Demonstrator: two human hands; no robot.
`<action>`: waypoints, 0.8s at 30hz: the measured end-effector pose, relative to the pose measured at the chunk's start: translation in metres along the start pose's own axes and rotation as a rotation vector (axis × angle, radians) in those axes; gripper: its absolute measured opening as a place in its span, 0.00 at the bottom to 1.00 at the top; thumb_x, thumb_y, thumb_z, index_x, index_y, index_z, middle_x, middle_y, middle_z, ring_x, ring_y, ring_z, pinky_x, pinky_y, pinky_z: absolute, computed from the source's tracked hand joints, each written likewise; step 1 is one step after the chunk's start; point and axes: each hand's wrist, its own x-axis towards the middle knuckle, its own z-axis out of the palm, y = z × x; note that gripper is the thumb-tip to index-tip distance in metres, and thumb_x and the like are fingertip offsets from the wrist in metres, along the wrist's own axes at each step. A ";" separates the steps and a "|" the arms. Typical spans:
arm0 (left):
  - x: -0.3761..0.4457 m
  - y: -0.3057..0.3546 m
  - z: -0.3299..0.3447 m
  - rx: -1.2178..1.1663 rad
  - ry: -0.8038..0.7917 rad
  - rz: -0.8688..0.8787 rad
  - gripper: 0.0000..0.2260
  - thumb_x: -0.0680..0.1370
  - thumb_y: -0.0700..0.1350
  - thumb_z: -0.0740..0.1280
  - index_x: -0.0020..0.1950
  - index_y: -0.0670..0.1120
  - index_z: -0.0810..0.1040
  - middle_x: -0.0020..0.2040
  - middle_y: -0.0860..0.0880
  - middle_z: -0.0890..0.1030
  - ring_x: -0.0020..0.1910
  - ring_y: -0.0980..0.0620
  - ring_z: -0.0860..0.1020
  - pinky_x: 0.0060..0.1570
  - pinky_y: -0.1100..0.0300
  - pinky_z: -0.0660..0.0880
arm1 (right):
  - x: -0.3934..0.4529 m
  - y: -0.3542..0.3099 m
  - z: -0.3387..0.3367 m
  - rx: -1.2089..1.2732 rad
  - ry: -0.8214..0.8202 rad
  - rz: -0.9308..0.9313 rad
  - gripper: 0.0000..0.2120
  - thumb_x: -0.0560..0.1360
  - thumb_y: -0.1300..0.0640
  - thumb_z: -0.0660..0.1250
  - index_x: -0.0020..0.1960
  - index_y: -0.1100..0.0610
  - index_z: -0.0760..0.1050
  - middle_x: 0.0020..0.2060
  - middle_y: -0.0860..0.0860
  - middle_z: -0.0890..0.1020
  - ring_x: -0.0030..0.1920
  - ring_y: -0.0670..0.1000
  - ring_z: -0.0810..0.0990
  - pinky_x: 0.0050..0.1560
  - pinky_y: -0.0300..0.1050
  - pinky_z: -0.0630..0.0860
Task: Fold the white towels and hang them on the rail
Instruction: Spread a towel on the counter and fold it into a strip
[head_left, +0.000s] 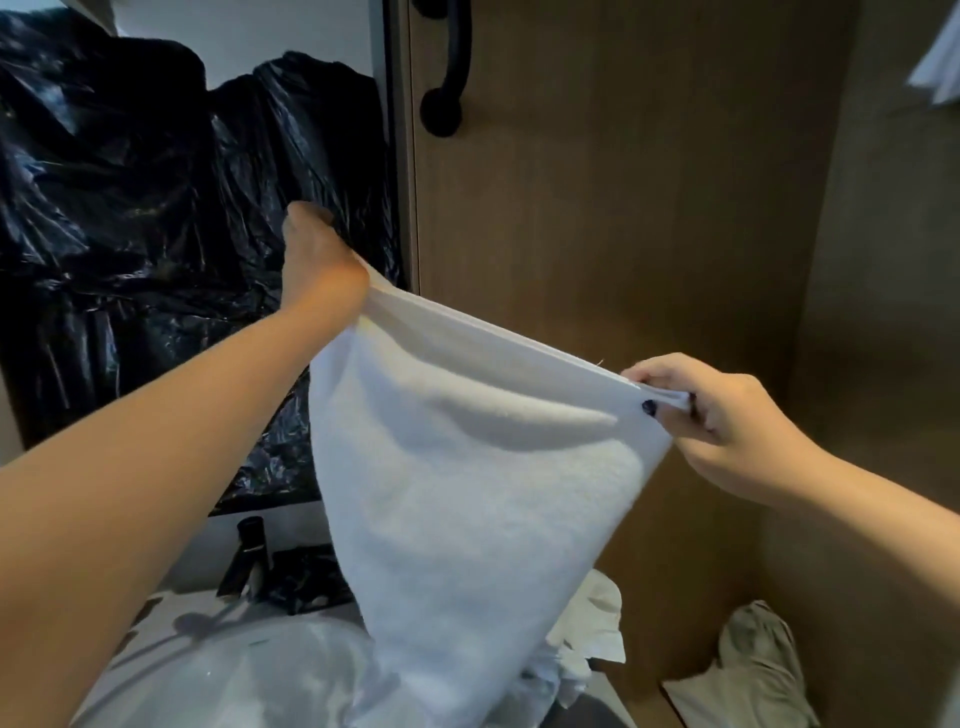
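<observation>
My left hand (317, 249) at 10 o'clock gripped towel (467, 493) corner; right hand (722, 410) at 3 o'clock pinched other corner. Towel hung doubled between, top edge taut, above sink (208, 670).

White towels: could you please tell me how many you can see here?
2 at least: one towel stretched between both hands, and crumpled white cloth below it by the sink; more may be hidden behind.

A plain white towel (467, 493) is hanging before glossy black plastic sheeting (130, 208), a brown wood-grain door (623, 208) and its black handle (447, 67).
</observation>
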 end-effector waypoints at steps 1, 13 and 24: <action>-0.003 -0.004 0.000 0.016 -0.042 0.047 0.16 0.79 0.36 0.59 0.66 0.41 0.65 0.66 0.42 0.69 0.54 0.47 0.69 0.51 0.54 0.67 | -0.002 -0.001 -0.001 -0.009 0.006 0.017 0.17 0.73 0.64 0.71 0.56 0.47 0.74 0.50 0.38 0.79 0.52 0.41 0.80 0.46 0.30 0.78; -0.030 -0.030 -0.005 0.041 -0.718 -0.221 0.11 0.76 0.37 0.72 0.55 0.41 0.73 0.50 0.40 0.78 0.42 0.49 0.77 0.39 0.59 0.75 | -0.016 -0.029 -0.005 0.220 -0.139 0.107 0.16 0.74 0.68 0.71 0.41 0.46 0.84 0.41 0.45 0.85 0.48 0.49 0.83 0.47 0.42 0.82; -0.091 -0.005 0.005 -0.046 -0.773 0.294 0.09 0.77 0.45 0.72 0.52 0.50 0.73 0.41 0.52 0.85 0.41 0.57 0.80 0.44 0.59 0.74 | -0.016 -0.058 0.050 0.546 -0.353 0.072 0.12 0.77 0.70 0.65 0.48 0.56 0.83 0.45 0.45 0.84 0.51 0.48 0.83 0.52 0.38 0.79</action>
